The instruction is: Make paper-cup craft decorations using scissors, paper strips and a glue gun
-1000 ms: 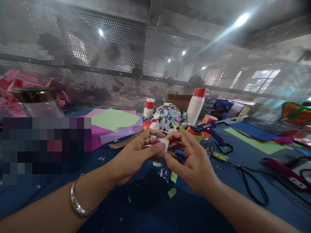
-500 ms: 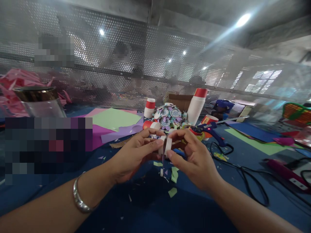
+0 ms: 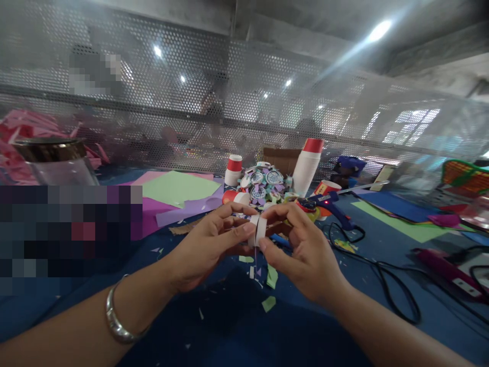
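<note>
Two short white paper rings, like cut cup bottoms, meet face to face in front of me. My left hand (image 3: 206,247) pinches the left white ring (image 3: 252,235) between thumb and fingers. The right white ring (image 3: 261,232) is gripped by my right hand (image 3: 305,250), thumb below and index finger above. A dark, narrow gap shows between the two rings. A thin purple paper strip (image 3: 255,260) hangs under them. Just behind my hands lies a heap of round decorated paper pieces (image 3: 263,178) with coloured tabs.
A stack of white paper cups (image 3: 305,171) leans behind the heap. To the right, a blue glue gun (image 3: 338,206) with a lit red light trails a black cord (image 3: 397,293). Coloured paper sheets (image 3: 179,186) lie left, beside a glass jar (image 3: 57,168). Scraps litter the blue cloth (image 3: 229,326).
The single white piece visible a second ago shows as two rings half a second later, tilted apart with a wider gap. Now they are closer together. Both hands stay nearly in place.
</note>
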The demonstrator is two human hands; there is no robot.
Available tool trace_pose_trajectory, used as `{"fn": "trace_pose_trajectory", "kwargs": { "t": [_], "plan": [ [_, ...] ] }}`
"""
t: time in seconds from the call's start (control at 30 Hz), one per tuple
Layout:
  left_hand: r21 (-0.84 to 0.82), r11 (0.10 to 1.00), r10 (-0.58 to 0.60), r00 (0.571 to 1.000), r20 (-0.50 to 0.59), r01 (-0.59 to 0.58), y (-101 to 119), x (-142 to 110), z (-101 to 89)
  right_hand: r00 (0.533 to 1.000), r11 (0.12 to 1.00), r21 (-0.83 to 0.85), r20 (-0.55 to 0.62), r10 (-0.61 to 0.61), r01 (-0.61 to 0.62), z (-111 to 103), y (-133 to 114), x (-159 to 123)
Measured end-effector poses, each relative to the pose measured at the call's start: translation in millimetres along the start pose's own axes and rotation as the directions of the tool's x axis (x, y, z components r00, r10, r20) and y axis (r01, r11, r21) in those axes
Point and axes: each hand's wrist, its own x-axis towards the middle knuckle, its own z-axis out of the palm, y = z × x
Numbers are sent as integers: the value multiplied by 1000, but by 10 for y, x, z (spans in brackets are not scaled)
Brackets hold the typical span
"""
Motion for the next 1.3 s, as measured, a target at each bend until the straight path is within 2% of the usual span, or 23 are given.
{"fn": "trace_pose_trajectory", "kwargs": {
  "t": [0.57,0.83,1.03,1.17,1.3],
  "plan": [
    [10,1000,15,999,34,-16,-34,26,-40,998,996,-72,-31,-46,43,-1,1,10],
    [-26,998,64,998,4,-64,-17,1,15,983,976,-126,-30,-183,178,-2,34,8],
    [20,990,138,990,-43,-137,-17,-4,54,944,919,-236,-15,-329,316,-1,26,18],
    [160,968,207,974,-89,-192,-40,-8,41,955,944,-151,13,-296,295,-5,44,24],
    [220,951,236,970,-65,-217,-51,-21,42,974,974,-36,2,-225,225,-6,62,8]
  ]
}}
